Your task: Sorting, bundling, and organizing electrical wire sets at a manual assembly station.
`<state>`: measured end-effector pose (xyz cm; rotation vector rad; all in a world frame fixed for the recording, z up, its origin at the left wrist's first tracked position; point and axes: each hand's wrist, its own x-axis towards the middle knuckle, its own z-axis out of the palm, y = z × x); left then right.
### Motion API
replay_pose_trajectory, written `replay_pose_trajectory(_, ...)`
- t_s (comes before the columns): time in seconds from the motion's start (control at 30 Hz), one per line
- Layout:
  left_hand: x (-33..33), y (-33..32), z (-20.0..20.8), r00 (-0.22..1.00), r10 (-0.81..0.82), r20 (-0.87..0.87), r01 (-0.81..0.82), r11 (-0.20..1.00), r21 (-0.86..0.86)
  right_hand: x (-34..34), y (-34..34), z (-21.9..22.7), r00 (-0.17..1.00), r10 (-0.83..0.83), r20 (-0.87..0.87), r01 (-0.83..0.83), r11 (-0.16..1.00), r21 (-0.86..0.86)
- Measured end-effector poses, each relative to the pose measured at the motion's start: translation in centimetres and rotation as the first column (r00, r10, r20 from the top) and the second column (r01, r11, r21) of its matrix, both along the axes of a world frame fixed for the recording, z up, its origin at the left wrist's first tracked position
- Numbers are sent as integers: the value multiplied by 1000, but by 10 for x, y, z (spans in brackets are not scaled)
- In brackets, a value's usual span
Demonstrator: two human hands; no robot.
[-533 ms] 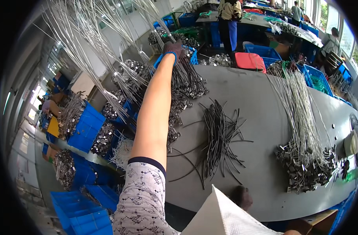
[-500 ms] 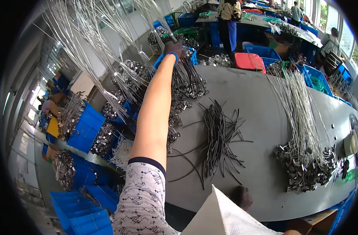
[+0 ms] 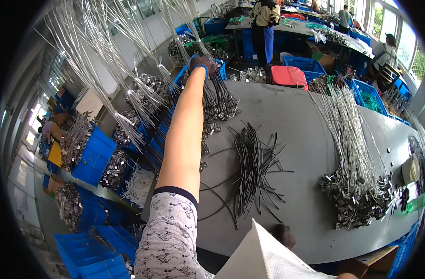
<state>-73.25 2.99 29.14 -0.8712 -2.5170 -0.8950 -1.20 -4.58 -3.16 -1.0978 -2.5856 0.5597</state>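
My left arm stretches far forward over the table's left edge. In a dark glove with a blue cuff, my left hand [image 3: 203, 65] is closed around a bundle of cables [image 3: 218, 93]; silvery strands rise above it and black lengths with metal ends hang below. Its fingertips are partly hidden. My right hand [image 3: 283, 235], also dark-gloved, rests low at the table's near edge, half covered by a white pointed sheet [image 3: 254, 255]; its fingers do not show clearly. Between the hands lies a loose pile of black tubes [image 3: 252, 172] on the grey table [image 3: 305, 139].
A large bundle of silvery cables with dark metal ends [image 3: 356, 186] lies at the table's right. More cable bundles [image 3: 128, 97] hang at the left, above blue bins [image 3: 98, 156]. A red stool [image 3: 289, 76] stands past the far edge. Several people work in the background.
My view has shifted slightly, so the table and its piles sit a little farther left. My left hand is slightly lower in view, still on the cables; my right hand stays by the near edge.
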Motion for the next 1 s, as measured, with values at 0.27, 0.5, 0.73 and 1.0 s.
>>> replay_pose_trajectory(0.27,95,9,-23,924,382,14,-381,916,123,8,-5,4,999,-44,0,44,999,9)
replay_pose_trajectory(0.5,301,-27,-98,984,-152,-96,179,771,611,25,-19,-41,993,39,-113,-35,999,41)
replay_pose_trajectory(0.73,669,-63,-160,222,-813,539,437,577,690,20,-16,-43,929,-117,-350,134,991,25)
replay_pose_trajectory(1.0,870,-65,-294,274,-931,240,956,290,33,285,-168,-76,662,-658,-358,506,745,-434)
